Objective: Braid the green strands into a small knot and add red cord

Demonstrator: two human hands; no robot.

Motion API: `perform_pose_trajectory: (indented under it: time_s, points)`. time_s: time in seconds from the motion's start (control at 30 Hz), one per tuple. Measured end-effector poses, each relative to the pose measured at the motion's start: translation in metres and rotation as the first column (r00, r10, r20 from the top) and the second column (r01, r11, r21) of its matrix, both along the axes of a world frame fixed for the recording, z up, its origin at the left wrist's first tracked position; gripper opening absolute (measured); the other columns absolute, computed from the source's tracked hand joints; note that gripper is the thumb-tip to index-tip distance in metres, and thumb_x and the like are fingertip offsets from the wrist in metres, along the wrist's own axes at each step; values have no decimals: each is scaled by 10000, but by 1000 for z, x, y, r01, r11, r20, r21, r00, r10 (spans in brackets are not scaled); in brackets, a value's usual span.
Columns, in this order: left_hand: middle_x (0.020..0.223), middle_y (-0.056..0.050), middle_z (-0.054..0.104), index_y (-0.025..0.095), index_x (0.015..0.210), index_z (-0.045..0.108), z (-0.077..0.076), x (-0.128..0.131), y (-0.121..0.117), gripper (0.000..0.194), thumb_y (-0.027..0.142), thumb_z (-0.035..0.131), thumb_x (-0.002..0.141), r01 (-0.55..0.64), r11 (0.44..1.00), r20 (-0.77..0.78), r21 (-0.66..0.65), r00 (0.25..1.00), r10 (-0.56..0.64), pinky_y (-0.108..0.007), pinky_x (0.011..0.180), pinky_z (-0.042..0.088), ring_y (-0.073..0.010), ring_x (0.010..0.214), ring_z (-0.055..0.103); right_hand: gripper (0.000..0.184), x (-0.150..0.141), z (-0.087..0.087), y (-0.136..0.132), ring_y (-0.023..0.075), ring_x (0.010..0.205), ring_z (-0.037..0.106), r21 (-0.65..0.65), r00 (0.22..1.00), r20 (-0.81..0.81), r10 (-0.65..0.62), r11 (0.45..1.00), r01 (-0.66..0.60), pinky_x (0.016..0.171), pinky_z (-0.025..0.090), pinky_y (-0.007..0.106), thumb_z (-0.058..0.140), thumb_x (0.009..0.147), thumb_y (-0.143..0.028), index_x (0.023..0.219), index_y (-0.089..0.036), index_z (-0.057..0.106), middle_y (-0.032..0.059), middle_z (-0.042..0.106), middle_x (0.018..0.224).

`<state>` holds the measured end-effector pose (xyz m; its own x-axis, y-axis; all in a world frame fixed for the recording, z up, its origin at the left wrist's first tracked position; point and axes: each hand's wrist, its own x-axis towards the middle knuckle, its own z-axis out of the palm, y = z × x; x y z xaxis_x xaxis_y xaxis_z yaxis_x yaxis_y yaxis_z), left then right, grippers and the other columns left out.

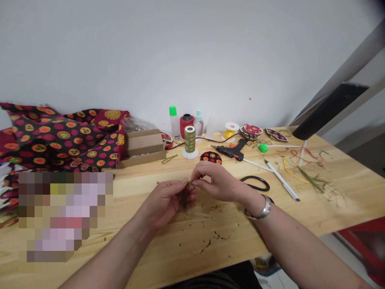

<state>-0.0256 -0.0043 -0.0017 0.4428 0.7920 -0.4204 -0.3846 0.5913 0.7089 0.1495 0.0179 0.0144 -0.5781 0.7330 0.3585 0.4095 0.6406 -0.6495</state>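
- Left hand point(167, 202) and right hand point(216, 182) pinch narrowly, fingertips meeting on a small bundle of dark fibres point(185, 196) at lower centre.
- Dark snippets point(210, 237) scatter the wooden table point(339, 192) below them.
- Just above, a round patterned fabric disc point(210, 157); to the right, black-handled scissors point(255, 183).
- Farther up, an olive thread spool point(190, 140) and a hot glue gun point(231, 151).

Left hand point(168, 202) and right hand point(218, 182) pinching dark fibres point(185, 196)

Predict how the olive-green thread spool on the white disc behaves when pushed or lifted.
Tall and narrow, the thread spool would probably tip if pushed high, though its white disc may steady it. Laid down, its round body would likely roll.
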Motion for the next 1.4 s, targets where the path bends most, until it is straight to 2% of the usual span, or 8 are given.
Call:
perform_pose_trajectory:
  time_s: [0.13,0.2,0.4,0.57,0.73,0.9,1.17,1.4]
  points:
    - [681,-78,644,81,702,669,4,0,0,229,248,537,789,-44,994,36,-102,998,48,-302,628,493,-158,623,594,75,1,-2,2,103,664,478,-51,1000,-23,-22,998,21,622,379,231,512,755,-100,711,-146,550,8,558,694]
    - [681,-79,642,82,698,666,4,-1,0,235,249,531,796,-53,993,39,-108,998,57,-305,638,495,-158,633,595,71,2,-2,3,101,657,475,-68,999,-42,-22,998,19,621,382,229,509,768,-124,717,-145,553,8,556,697]
    - [711,-65,635,88,727,661,-1,-2,-1,120,198,617,741,-4,999,-5,42,1000,5,-277,600,484,-131,608,577,71,1,-3,5,92,621,463,-134,995,-84,-56,990,45,591,378,220,515,757,-119,700,-139,553,0,541,666]
    - [686,-43,610,90,704,661,0,0,-2,127,216,653,713,-16,998,-23,64,1000,18,-229,534,458,-67,521,496,70,1,-2,6,87,601,451,-243,989,-118,-91,968,60,575,377,217,517,756,-136,700,-133,558,-4,534,653]
    - [689,-49,601,79,661,646,2,1,-1,148,218,661,708,-35,998,-8,60,999,36,-148,421,325,-5,443,349,64,1,-1,7,76,553,421,-367,976,-171,-137,928,66,525,351,206,528,749,-168,700,-134,552,-20,505,616]
    - [630,-28,567,89,643,627,1,-1,-1,185,257,648,718,-9,993,-92,119,996,20,-130,386,211,-3,431,276,79,1,-4,8,71,531,401,-439,965,-216,-150,898,41,506,334,203,534,746,-197,695,-137,545,-31,478,595]
    - [634,-26,547,85,640,612,7,-2,-3,181,248,627,718,26,990,-133,140,991,-7,-132,364,129,-5,426,232,76,-2,-5,7,74,540,416,-475,961,-226,-157,879,32,521,342,210,539,742,-202,710,-134,552,-24,499,614]
    - [688,-72,614,85,615,582,10,-3,-1,133,184,611,700,-17,999,-66,42,998,20,-111,350,154,4,407,280,94,4,-6,10,68,532,384,-440,955,-247,-166,897,42,498,317,201,537,749,-217,702,-136,552,-35,463,597]
